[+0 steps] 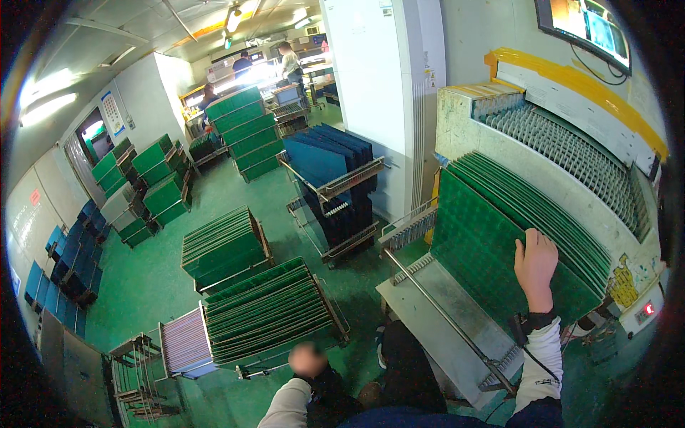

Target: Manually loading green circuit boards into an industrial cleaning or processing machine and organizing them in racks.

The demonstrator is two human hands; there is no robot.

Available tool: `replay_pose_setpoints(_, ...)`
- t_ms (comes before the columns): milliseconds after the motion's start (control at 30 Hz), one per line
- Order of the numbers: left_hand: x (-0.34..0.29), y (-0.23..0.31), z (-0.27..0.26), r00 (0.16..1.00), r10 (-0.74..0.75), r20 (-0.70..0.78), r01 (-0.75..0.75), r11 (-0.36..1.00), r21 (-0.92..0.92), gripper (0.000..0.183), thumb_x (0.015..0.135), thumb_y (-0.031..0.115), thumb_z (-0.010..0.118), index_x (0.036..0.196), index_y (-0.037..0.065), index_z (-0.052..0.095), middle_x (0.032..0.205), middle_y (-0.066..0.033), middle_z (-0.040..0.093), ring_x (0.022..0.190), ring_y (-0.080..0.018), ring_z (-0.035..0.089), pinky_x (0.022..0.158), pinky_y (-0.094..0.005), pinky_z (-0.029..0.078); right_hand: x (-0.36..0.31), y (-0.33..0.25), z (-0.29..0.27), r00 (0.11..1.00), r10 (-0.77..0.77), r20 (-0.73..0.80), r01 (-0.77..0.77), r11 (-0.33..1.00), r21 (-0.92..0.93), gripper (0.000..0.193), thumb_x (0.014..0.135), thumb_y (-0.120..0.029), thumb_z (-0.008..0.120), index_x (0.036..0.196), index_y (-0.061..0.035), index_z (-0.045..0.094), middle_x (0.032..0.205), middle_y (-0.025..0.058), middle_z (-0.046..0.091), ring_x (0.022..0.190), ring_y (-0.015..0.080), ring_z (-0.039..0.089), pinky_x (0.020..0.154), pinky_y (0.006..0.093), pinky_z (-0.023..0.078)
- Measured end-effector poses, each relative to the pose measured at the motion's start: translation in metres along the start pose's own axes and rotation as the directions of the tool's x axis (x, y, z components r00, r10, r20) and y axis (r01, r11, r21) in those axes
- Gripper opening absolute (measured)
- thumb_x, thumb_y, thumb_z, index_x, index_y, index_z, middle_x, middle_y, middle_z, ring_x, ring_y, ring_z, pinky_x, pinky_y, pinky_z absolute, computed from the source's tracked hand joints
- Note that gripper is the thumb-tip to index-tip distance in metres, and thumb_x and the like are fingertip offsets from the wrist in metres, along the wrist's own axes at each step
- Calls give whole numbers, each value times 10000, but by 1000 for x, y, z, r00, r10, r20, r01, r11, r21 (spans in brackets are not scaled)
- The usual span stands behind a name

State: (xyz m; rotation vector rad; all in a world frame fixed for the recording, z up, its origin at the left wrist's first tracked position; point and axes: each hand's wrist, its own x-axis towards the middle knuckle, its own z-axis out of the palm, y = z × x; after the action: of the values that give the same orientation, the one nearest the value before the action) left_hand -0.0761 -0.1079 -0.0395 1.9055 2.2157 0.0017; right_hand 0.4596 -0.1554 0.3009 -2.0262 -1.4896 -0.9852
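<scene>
My right hand (536, 267) is at the upper edge of the front green panel (474, 239), its fingers bent over that edge. The panel looks like a circuit board and leans in front of a row of similar green panels (531, 200). They stand in a metal rack (421, 274) with slotted sides and a long bar, on a grey work surface (457, 289). My left hand (308, 360) is low, beside a floor rack packed with green panels (271, 314). That hand is smeared, so its fingers cannot be made out.
Behind the panels stands a pale machine (464, 121) with a slotted top. Dark blue panels (332, 164) fill a rack beside the white column (371, 93). More green stacks (246, 132) stand on the green floor. Several people (289, 63) are at the back.
</scene>
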Motion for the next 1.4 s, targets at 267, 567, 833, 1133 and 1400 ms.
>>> replay_pose_setpoints(267, 3, 2, -5, 995, -25, 101, 28, 999, -24, 728, 767, 532, 719, 1375, 154, 588, 1388, -175, 502, 1271, -450, 477, 999, -583, 464, 1, 0, -1, 1000, 2, -1, -2, 1000, -10, 231, 852, -157, 722, 942, -58, 533, 825, 135, 604, 801, 345, 617, 721, 459, 477)
replay_pose_setpoints(567, 2, 0, -1, 998, -6, 57, 7, 1000, -27, 709, 768, 543, 715, 1339, 137, 604, 1325, -170, 521, 1222, -451, 503, 966, -587, 474, 0, 2, 0, 1000, -12, -3, 12, 1000, -18, 238, 864, -181, 714, 957, -61, 531, 826, 135, 601, 800, 346, 617, 717, 461, 476)
replay_pose_setpoints(833, 1, -1, 4, 1000, -2, -13, 2, 1000, -17, 656, 745, 489, 713, 1298, 144, 639, 1278, -158, 540, 1163, -433, 537, 925, -575, 483, 0, 2, 1, 1000, -12, 1, 12, 1000, -17, 238, 864, -181, 715, 958, -61, 532, 826, 134, 602, 794, 345, 618, 707, 460, 476)
replay_pose_setpoints(1133, 1, -3, 7, 999, 4, -50, -6, 1000, -23, 627, 729, 462, 714, 1269, 150, 654, 1265, -147, 547, 1133, -425, 548, 901, -567, 484, 0, 1, -1, 1000, 0, 13, 0, 1000, -13, 235, 866, -178, 712, 954, -56, 532, 819, 138, 599, 797, 345, 619, 712, 459, 477)
replay_pose_setpoints(1400, 1, -1, 0, 999, -9, 41, 10, 1000, -19, 720, 756, 535, 712, 1358, 157, 599, 1324, -176, 535, 1217, -453, 509, 959, -585, 478, 0, 1, 0, 1000, 10, 22, -10, 1000, -20, 239, 863, -181, 717, 962, -58, 537, 829, 138, 606, 809, 345, 624, 724, 458, 482)
